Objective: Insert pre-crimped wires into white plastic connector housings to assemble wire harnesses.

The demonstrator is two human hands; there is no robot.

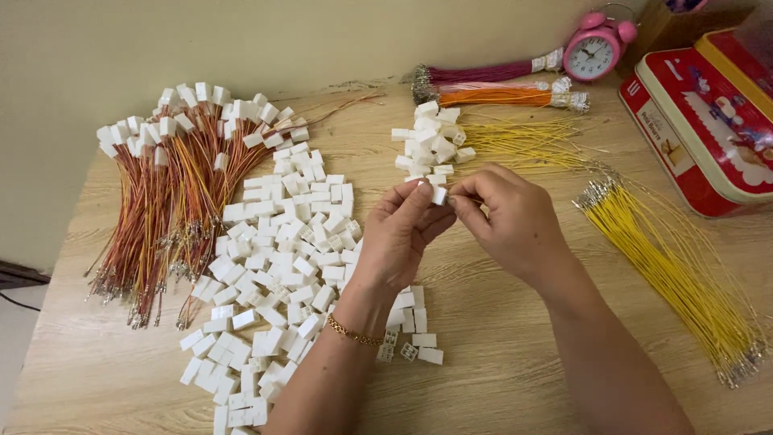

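Observation:
My left hand (400, 234) pinches a small white plastic connector housing (439, 194) between thumb and fingers above the table's middle. My right hand (512, 217) meets it from the right, fingertips closed against the same housing; whether a thin wire sits between them is too small to tell. A large spread of loose white housings (278, 266) lies under and left of my left wrist. A smaller heap of white housings (431, 141) sits just beyond my fingertips. A bundle of loose yellow wires (672, 270) with metal terminals lies right of my right forearm.
Finished harnesses with orange and brown wires and white plugs (173, 193) fan out at far left. Tied purple and orange wire bundles (491, 84) lie at the back by a pink alarm clock (596, 47). A red tin box (704, 121) stands at the right edge. Wooden table (499, 338).

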